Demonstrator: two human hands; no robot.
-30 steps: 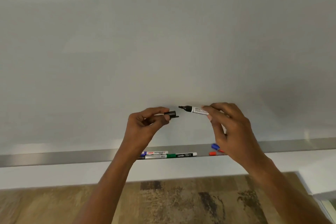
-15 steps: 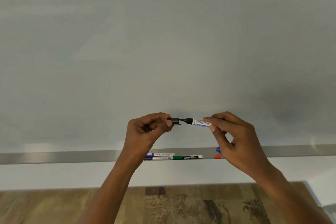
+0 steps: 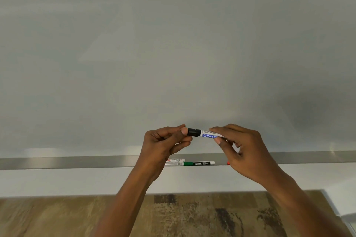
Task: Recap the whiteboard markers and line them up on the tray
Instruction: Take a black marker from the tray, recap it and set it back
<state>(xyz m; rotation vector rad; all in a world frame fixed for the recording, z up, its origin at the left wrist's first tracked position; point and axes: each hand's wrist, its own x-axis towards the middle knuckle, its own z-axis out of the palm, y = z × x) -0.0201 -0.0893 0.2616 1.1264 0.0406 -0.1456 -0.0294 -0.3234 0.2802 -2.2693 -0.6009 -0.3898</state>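
Note:
I hold a black marker (image 3: 207, 134) level in front of the whiteboard (image 3: 173, 44). Its white barrel carries blue lettering. My right hand (image 3: 244, 152) pinches the barrel. My left hand (image 3: 163, 146) grips the black cap (image 3: 194, 132), which sits over the marker's tip. Below, on the metal tray (image 3: 77, 162), lie a green marker (image 3: 194, 163) and another white-barrelled marker (image 3: 176, 160), partly hidden by my left wrist. A small red piece (image 3: 228, 163) shows on the tray beside my right hand.
A white wall strip (image 3: 57, 181) runs beneath the tray. Wood-patterned floor (image 3: 57, 217) fills the bottom of the view. A white edge (image 3: 342, 211) sits at the lower right.
The cap and the marker were apart a second ago. My hands came together and the cap now covers the tip. The blue cap on the tray is now hidden behind my right hand.

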